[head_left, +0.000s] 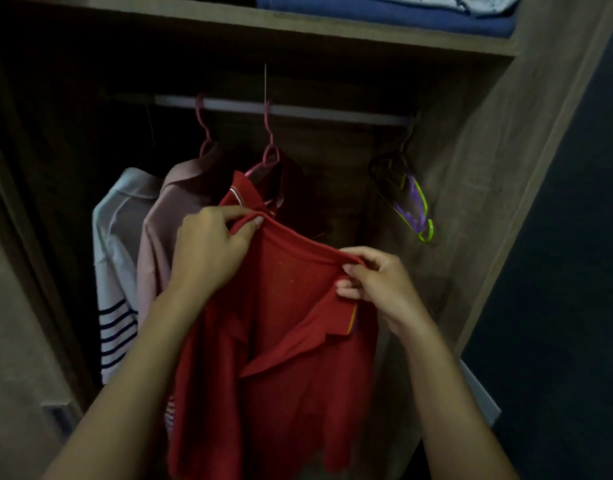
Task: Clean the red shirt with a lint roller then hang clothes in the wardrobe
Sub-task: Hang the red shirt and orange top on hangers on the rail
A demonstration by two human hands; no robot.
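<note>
A red polo shirt (284,323) hangs in front of me inside the open wardrobe, on a pink hanger (268,147) hooked over the silver rail (333,114). My left hand (211,251) pinches the shirt's edge near the collar at the upper left. My right hand (378,282) grips the shirt's shoulder edge at the right. The shirt's collar is tilted up to the left. No lint roller is in view.
A pale pink shirt (159,244) on a second pink hanger and a white shirt with dark stripes (116,271) hang to the left. Empty green and purple hangers (414,206) hang at the rail's right end. Folded blue clothes (384,13) lie on the wooden shelf (298,32) above.
</note>
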